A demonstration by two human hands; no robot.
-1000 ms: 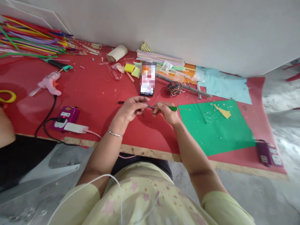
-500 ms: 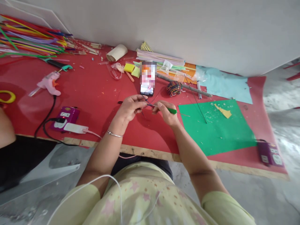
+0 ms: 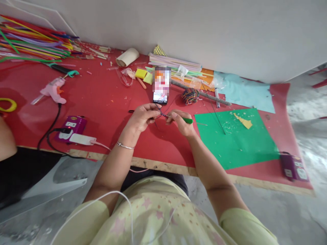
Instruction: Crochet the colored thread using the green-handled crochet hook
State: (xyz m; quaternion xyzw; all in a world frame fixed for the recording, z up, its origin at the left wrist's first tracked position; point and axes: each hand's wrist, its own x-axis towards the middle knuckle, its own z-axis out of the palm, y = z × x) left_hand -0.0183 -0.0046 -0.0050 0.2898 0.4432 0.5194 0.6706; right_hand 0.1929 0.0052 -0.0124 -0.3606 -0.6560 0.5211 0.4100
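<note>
Above a red tabletop (image 3: 107,102), our left hand (image 3: 143,119) pinches a thin dark wire (image 3: 160,113) between thumb and fingertips, while our right hand (image 3: 182,123) closes around a green-handled tool (image 3: 188,120). The tool's long axis runs nearly level, its green plastic grip pointing right toward a green paper sheet (image 3: 237,143) and its slim metal end pointing left into the wire. The wire's strands cross just between the two hands, their loose ends angling up and down; the pictures do not show how the strands are joined.

Just beyond our fingers a smartphone (image 3: 160,85) lies flat, its long side running away from us. To its right sits a round ball of multicoloured cord (image 3: 190,96), beside a grey stick (image 3: 201,93) lying aslant. A thin straight wire (image 3: 216,117) crosses the green sheet's upper edge, near a yellow paper scrap (image 3: 244,121).

Farther left lie a pink glue gun (image 3: 52,91), a purple power strip (image 3: 73,126) with a white plug, and a heap of coloured plastic straws (image 3: 33,42). A cardboard roll (image 3: 127,57) rests near the wall.
</note>
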